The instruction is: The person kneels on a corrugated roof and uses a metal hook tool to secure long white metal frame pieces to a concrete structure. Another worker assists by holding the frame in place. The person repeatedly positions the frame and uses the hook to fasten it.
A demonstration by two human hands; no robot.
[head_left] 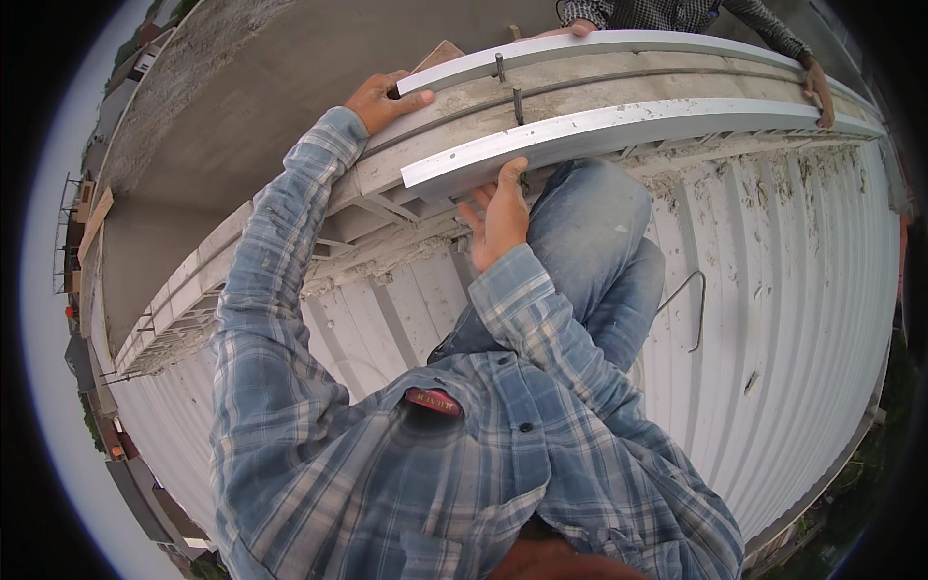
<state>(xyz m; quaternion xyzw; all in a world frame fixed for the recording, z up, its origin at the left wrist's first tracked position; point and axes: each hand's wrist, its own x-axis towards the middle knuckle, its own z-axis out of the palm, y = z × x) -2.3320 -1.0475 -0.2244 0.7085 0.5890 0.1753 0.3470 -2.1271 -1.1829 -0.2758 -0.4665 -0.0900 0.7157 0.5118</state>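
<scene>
Two long silvery metal bars run along both sides of a concrete wall top [570,85]. My left hand [385,102] grips the left end of the far metal bar [599,41], thumb over its near side. Below it, my right hand [501,215] is at the near metal bar [580,130], thumb up against its face and fingers partly spread at its underside. Two short steel rods [500,68] stick up between the bars. Across the wall, a person's hand [578,28] rests on the far bar; that person's other hand [820,92] reaches over the near bar.
A ribbed white metal roof [744,280] spreads below the wall, with mortar crumbs along the joint. A bent metal rod [698,309] lies on it, right of my bent knee [604,213]. Beyond the wall is a grey cement surface [222,106]. Buildings show at far left.
</scene>
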